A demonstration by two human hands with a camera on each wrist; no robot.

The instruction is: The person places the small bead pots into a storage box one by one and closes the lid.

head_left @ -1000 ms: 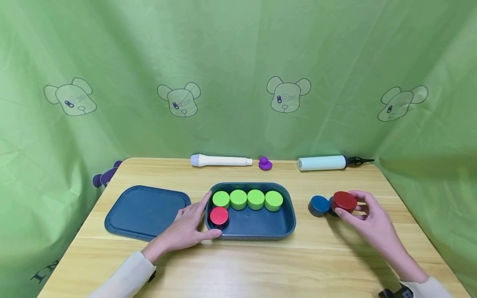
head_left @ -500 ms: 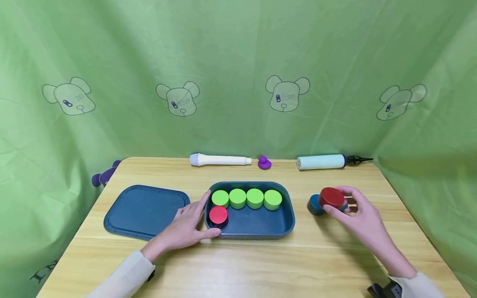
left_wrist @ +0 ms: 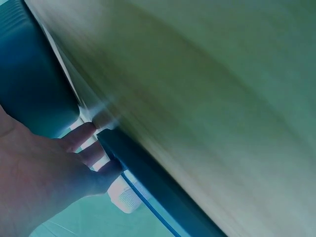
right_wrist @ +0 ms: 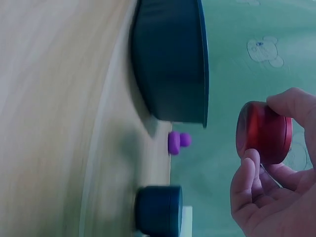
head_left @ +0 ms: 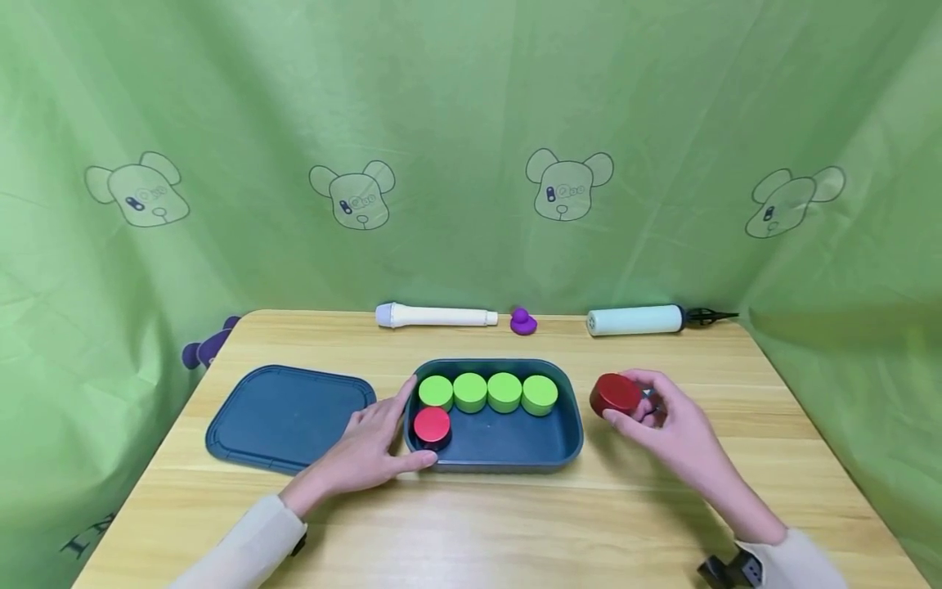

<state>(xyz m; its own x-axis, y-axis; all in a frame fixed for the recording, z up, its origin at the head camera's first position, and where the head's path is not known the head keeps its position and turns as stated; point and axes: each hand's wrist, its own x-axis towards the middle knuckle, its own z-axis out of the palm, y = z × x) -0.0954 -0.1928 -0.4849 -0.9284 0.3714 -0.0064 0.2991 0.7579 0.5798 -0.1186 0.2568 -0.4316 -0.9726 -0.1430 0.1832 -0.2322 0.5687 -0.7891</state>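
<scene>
In the head view, a dark blue rectangular box (head_left: 493, 468) holds a row of several light green round tins (head_left: 504, 393) along its back and one red tin (head_left: 432, 424) at front left. My left hand (head_left: 368, 450) lies along the box's left end, fingers spread at the back left corner, thumb by the front wall. Right of the box, my right hand (head_left: 680, 429) pinches another red tin (head_left: 615, 394) between thumb and fingers. The right wrist view has this tin raised off the table. Below it stands a blue tin (right_wrist: 159, 210), mostly hidden by my hand in the head view.
The box's flat blue lid (head_left: 287, 417) lies on the wooden table left of my left hand. Along the back edge are a white toy microphone (head_left: 437, 316), a small purple knobbed piece (head_left: 522, 322) and a pale blue cylinder with a dark tip (head_left: 636, 320). A green curtain hangs behind.
My right hand has carried the red tin leftward, from above the blue tins toward the box. My left hand has stayed at the box's left end.
</scene>
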